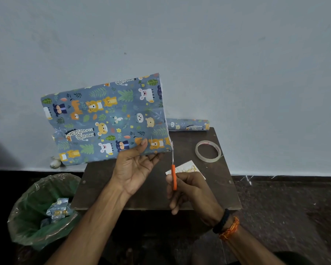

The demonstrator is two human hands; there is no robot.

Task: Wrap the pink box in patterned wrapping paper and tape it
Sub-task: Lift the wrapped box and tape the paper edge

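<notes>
The left hand [136,165] has the blue sheet of animal-print wrapping paper [107,119] up off the table, thumb on the printed face and fingers behind, pinching its lower edge. The right hand [187,190] is curled round the orange-handled scissors [173,175], whose thin blades point straight up and meet the sheet at its bottom right corner. So both hands are clamped, one on paper and one on scissors, close together but not touching.

By the look of it this is the cutting step: the sheet is being trimmed along its right edge, and wrapping proper has not started. As for the pink box, it is nowhere to be seen; it may be hidden behind the raised paper or out of shot, and there's no telling which.

Under the hands is the small dark brown wooden table [107,188]. A white card with gold lettering [189,168] lies on it, partly covered by the right hand. Further right sits the clear ring of sticky tape [208,151], and at the far edge, against the wall, the rolled-up remainder of the same paper [188,124]. Down on the left stands a bin lined with a green bag [29,217], paper offcuts inside.

Next move, probably: keep the paper taut and run the blades straight up the edge, then lay the sheet flat and bring in the box.
</notes>
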